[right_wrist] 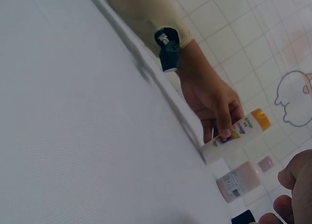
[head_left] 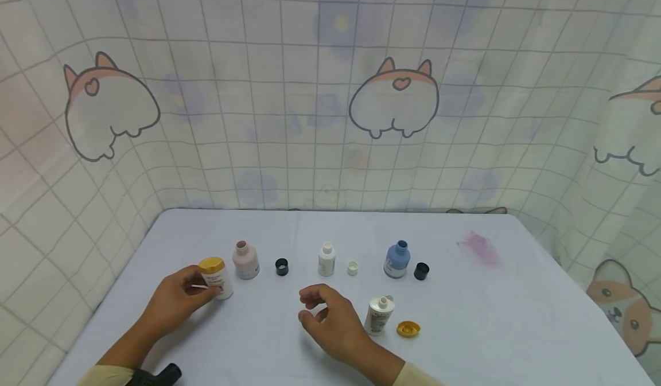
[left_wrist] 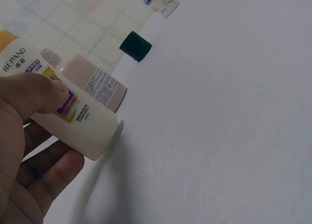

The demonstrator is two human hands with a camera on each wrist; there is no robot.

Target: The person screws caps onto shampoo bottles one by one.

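Observation:
My left hand (head_left: 172,300) grips a white bottle (head_left: 223,283) with a yellow cap at the left of the table, thumb across its printed label. In the left wrist view this bottle (left_wrist: 90,129) leans, its base close over the white cloth. Just behind it stands an uncapped pink bottle (head_left: 245,261). Nothing is in my right hand (head_left: 338,326), whose fingers are loosely bent above the middle front of the table. Beside that hand is an uncapped white bottle (head_left: 378,318), and a yellow cap (head_left: 408,329) lies to its right.
Along the back stand a small white bottle (head_left: 326,261) and a blue bottle (head_left: 397,261), both uncapped. A black cap (head_left: 281,266), a white cap (head_left: 353,268) and another black cap (head_left: 421,271) lie among them. A patterned curtain (head_left: 289,116) rises behind the table.

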